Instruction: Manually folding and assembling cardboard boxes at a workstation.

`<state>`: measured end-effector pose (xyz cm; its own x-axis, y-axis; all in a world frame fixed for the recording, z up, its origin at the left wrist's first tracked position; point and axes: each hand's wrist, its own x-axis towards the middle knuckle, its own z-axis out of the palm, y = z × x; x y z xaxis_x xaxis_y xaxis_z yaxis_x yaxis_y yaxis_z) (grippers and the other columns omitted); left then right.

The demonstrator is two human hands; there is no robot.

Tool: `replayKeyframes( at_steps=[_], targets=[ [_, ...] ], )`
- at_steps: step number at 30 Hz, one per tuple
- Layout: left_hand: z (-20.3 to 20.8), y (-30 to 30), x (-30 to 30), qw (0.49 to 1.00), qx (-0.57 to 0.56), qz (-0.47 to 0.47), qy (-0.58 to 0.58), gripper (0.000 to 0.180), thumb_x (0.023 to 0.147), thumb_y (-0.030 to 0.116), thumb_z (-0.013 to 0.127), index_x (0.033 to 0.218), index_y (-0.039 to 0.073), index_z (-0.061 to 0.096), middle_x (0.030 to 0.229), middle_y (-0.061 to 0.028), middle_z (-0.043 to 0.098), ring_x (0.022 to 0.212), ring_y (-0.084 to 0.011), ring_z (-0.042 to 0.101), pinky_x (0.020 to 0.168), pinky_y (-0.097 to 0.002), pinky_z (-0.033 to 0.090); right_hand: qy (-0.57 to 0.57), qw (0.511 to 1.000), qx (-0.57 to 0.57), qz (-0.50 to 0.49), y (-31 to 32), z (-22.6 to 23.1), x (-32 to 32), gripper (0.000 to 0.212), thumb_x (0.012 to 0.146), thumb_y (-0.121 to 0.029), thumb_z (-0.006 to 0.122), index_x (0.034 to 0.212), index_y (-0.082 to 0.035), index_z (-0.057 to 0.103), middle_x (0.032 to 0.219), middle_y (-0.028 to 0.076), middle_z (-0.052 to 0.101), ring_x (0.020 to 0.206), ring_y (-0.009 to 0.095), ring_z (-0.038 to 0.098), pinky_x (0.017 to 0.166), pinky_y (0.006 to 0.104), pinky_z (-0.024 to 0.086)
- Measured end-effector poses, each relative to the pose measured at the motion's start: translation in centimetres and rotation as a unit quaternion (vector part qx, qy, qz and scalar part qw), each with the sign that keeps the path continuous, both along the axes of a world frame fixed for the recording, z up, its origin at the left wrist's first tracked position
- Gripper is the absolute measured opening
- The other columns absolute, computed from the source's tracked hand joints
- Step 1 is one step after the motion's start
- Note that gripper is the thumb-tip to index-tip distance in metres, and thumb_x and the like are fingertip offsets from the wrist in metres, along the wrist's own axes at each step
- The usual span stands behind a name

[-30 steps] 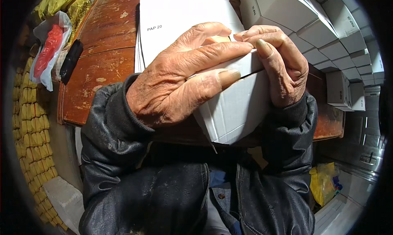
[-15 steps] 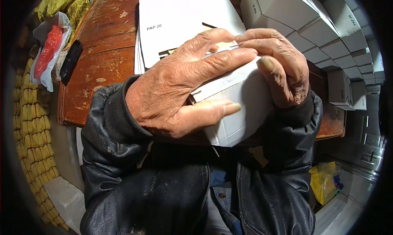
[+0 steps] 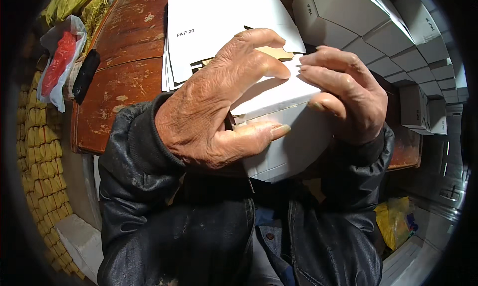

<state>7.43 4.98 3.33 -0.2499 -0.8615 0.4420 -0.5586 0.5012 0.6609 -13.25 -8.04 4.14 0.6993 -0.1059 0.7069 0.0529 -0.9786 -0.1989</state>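
A partly folded white cardboard box (image 3: 279, 94) is at the table's near edge, one flat panel on top and another panel facing me. My left hand (image 3: 209, 107) straddles its left end, with the thumb along the near panel and the curled fingers on top. At the right corner, my right hand (image 3: 351, 94) grips the box, fingertips on the top panel and thumb by the crease. Just beyond, a brown cardboard edge (image 3: 276, 52) shows between the hands. A stack of flat white cardboard blanks (image 3: 204, 17) lies behind the box.
White boxes (image 3: 348, 12) are piled at the right. The worn red-brown wooden table (image 3: 129, 42) carries a black object (image 3: 87, 76) at its left edge, near a red plastic bag (image 3: 60, 62). Yellow bundles (image 3: 42, 156) are stacked at the left, and a yellow bag (image 3: 393, 221) lies low right.
My right hand has moved slightly right and toward me, its fingers lifting apart from the left ones. My left index finger has bent back, uncovering more of the top panel.
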Motion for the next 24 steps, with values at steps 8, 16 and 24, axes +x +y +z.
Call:
replayKeyframes(
  at_steps=[8,16,24],
  targets=[
    [-0.6,-0.1,-0.4,0.996,0.030,-0.053,0.059,0.051,0.084,0.022,0.053,0.133,0.009,0.057,0.141,-0.0185,0.041,0.127,-0.0319,0.043,0.110,-0.0452,0.031,-0.021,1.000,-0.022,-0.004,0.4,0.2,-0.2,0.028,0.072,-0.027,0.079,0.085,-0.004,0.070,0.084,0.009,0.066,0.078,0.019,0.067,0.069,0.0300,0.058],
    [0.2,-0.5,0.2,0.992,0.058,-0.051,0.096,0.048,0.085,0.021,0.047,0.129,0.003,0.059,0.136,-0.0196,0.048,0.128,-0.0315,0.044,0.108,-0.0445,0.034,-0.090,0.993,0.072,0.026,-1.4,-0.3,-0.7,0.038,0.096,-0.038,0.054,0.102,-0.003,0.067,0.102,0.015,0.064,0.094,0.025,0.066,0.082,0.0340,0.056],
    [-0.4,-1.9,5.2,0.977,-0.197,0.068,-0.048,0.043,0.099,0.018,0.041,0.126,-0.012,0.051,0.130,-0.0248,0.054,0.117,-0.0286,0.056,0.101,-0.0379,0.044,-0.067,0.931,0.357,0.045,1.2,0.8,-0.7,0.094,0.084,-0.072,0.050,0.138,0.004,0.040,0.130,0.021,0.054,0.123,0.031,0.051,0.105,0.0426,0.039]
  ],
)
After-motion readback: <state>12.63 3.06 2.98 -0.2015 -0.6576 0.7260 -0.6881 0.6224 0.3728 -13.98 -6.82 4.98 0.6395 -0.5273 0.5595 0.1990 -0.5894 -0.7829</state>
